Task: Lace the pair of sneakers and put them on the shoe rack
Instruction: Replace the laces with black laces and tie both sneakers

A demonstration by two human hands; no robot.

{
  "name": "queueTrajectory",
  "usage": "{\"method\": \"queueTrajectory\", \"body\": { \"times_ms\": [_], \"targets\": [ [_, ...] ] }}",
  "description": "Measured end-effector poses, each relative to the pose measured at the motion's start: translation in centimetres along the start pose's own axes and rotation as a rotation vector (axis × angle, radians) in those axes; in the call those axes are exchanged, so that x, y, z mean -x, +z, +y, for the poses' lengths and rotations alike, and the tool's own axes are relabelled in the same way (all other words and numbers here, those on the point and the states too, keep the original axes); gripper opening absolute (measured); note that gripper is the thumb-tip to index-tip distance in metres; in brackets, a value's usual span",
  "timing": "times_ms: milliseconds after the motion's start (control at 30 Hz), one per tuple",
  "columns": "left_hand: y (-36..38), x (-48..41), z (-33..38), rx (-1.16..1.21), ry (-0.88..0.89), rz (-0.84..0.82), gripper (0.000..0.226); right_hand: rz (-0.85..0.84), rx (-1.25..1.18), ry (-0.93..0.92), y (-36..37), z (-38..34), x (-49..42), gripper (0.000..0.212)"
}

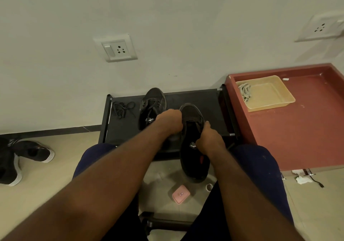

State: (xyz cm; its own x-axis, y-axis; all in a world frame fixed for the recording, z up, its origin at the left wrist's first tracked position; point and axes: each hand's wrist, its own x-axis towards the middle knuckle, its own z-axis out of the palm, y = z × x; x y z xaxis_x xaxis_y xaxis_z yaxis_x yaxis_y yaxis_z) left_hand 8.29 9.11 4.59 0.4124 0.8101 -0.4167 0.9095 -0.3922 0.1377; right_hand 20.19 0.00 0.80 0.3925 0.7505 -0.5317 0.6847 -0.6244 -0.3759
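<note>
Both hands are working at centre frame. The left hand [169, 121] is gripping the near sneaker [193, 164] on its left flank and the right hand [208, 138] is pinching its right eyelet edge. The sneaker is lying between them, with its long axis running up-frame, toe over the shoe rack [208, 101] and heel overhanging. It is showing black and apparently unlaced. A loose lace [122, 108] is lying left of centre, nearer the left hand.

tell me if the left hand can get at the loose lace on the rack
Probably yes: the loose lace lies uncovered on the rack, left of the other sneaker. The left hand must first release the held sneaker.
</note>
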Motion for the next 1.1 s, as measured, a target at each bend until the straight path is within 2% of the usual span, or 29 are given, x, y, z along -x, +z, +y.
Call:
{"method": "queueTrajectory", "body": {
  "times_ms": [100,200,233,267,367,400,533,600,633,700,767,833,900,1000,1100],
  "targets": [
    [-3.4,0.7,-0.6,0.024,0.041,0.158,0.019,0.087,-0.044,-0.035,-0.6,-0.3,-0.1,0.058],
    [-5.9,2.2,-2.1,0.081,0.087,0.245,0.02,0.176,-0.088,-0.047,-0.7,-0.7,-0.4,0.045],
    [-6.6,2.9,-2.4,0.216,0.085,0.252,0.022,0.204,-0.111,-0.04,-0.5,-0.8,-0.5,0.041],
    [-7.5,3.8,-2.5,0.453,0.061,0.233,0.023,0.23,-0.146,-0.037,-0.3,-1.0,-0.7,0.037],
    [-9.3,6.3,-1.5,1.417,0.003,-0.031,0.016,0.238,-0.268,-0.057,0.3,-1.5,-1.0,0.033],
    [-9.3,6.7,-1.2,1.619,0.003,-0.085,0.014,0.22,-0.3,-0.069,0.5,-1.5,-1.2,0.034],
    [-8.4,6.8,0.3,2.015,-0.068,-0.044,0.014,0.231,-0.427,-0.11,0.3,-1.4,-1.0,0.024],
    [-8.2,6.4,1.2,2.126,-0.116,-0.009,0.016,0.304,-0.603,-0.206,-1.3,-1.9,0.1,0.023],
    [-8.1,6.2,1.5,2.177,-0.132,-0.001,0.017,0.282,-0.751,-0.289,-2.4,-2.4,1.0,0.029],
    [-8.0,5.7,2.1,2.239,-0.162,0.009,0.018,0.036,-0.991,-0.461,-3.9,-3.4,3.0,0.044],
    [-8.0,5.2,2.4,2.222,-0.187,0.026,0.022,-0.218,-1.065,-0.562,-4.1,-3.6,4.2,0.049],
    [-8.1,4.6,2.1,2.151,-0.214,0.074,0.027,-0.307,-1.135,-0.55,-4.1,-3.2,4.7,0.042],
    [-8.4,3.3,0.9,2.032,-0.248,0.174,0.028,-0.259,-1.295,-0.441,-4.8,-2.5,4.4,0.038],
    [-9.1,0.9,-1.9,1.817,-0.309,0.313,0.021,-0.079,-1.468,-0.33,-6.2,-0.4,2.7,0.037],
    [-9.7,-0.3,-3.4,1.561,-0.31,0.234,0.014,0.012,-1.534,-0.329,-6.9,1.3,1.4,0.032]
  ]
}}
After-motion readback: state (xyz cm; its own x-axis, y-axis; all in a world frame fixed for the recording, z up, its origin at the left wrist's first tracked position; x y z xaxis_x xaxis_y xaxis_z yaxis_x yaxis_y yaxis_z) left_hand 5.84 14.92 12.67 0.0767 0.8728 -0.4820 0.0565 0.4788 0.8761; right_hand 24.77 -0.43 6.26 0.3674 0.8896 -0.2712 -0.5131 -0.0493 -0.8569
